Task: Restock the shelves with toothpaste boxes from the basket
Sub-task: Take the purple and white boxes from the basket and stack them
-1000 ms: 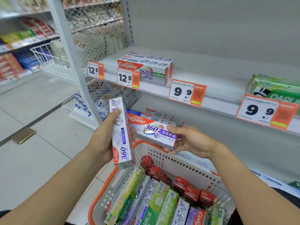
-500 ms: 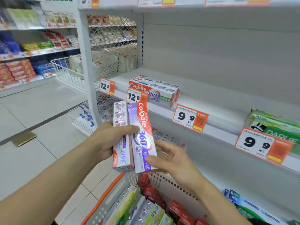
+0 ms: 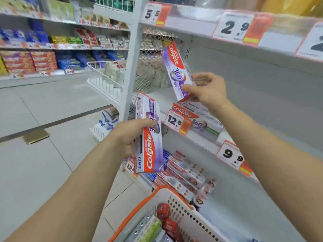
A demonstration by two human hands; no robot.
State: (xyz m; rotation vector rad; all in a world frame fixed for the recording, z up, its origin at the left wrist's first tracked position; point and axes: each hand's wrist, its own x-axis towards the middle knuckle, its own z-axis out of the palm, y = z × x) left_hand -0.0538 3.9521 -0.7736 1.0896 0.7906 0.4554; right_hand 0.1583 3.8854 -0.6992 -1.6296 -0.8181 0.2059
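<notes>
My left hand (image 3: 129,135) grips a purple and red Colgate 360 box (image 3: 150,137), held upright in front of the shelf post. My right hand (image 3: 208,89) pinches a second Colgate 360 box (image 3: 176,70) by its lower end, tilted, above the stacked Colgate boxes (image 3: 201,117) on the middle shelf (image 3: 227,137). At the bottom, the white basket with an orange rim (image 3: 176,205) holds several toothpaste boxes.
Orange price tags 12.8 (image 3: 176,121) and 9.9 (image 3: 234,158) hang on the shelf edge. More Colgate boxes (image 3: 185,177) lie on the lower shelf. A white shelf post (image 3: 131,67) and wire racks (image 3: 104,82) stand to the left, beside an open tiled aisle (image 3: 43,119).
The two boxes held side by side have been separated. My right hand has lifted one box up toward the middle shelf; my left hand keeps the other. The camera has tilted upward.
</notes>
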